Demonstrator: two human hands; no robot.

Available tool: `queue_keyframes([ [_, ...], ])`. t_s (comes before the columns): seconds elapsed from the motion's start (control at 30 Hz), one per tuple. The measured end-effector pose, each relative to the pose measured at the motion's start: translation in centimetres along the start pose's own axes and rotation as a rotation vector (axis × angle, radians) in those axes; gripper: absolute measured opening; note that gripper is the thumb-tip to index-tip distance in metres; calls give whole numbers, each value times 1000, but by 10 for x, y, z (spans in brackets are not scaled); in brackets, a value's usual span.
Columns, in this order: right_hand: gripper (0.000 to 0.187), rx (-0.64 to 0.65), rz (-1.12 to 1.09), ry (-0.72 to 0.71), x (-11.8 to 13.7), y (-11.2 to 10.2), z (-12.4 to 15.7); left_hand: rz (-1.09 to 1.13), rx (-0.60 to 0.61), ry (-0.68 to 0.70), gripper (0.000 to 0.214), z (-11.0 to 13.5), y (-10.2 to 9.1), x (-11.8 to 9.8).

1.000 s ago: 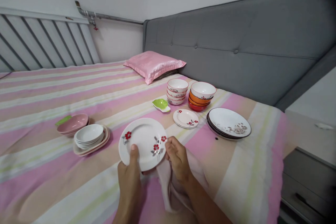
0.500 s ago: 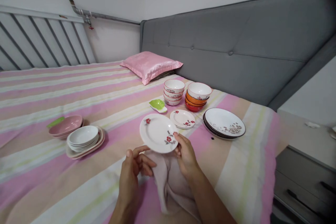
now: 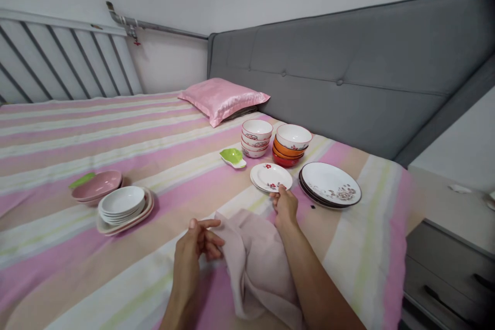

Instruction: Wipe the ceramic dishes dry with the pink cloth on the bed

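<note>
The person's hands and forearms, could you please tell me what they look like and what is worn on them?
The left hand and the right hand wear no gloves, and no ring, watch or bracelet shows. No sleeve shows on the left forearm or right forearm.

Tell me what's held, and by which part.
The right hand holds the upper flowered plate by its near right rim; the left hand is open, holding nothing.
</note>
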State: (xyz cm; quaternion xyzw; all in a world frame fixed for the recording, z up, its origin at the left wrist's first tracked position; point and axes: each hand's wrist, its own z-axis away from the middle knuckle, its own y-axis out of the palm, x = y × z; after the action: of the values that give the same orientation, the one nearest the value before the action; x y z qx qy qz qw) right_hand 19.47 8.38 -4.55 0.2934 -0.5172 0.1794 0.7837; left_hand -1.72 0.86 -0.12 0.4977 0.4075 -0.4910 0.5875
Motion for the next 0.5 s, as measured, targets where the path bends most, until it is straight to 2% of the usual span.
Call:
queue_keyframes([
  [0.17, 18, -11, 61, -5, -6, 0, -9, 7, 0, 10, 58, -1, -2, 2],
  [0.5, 34, 86, 132, 22, -5, -3, -6, -3, -20, 15, 59, 1, -1, 1],
])
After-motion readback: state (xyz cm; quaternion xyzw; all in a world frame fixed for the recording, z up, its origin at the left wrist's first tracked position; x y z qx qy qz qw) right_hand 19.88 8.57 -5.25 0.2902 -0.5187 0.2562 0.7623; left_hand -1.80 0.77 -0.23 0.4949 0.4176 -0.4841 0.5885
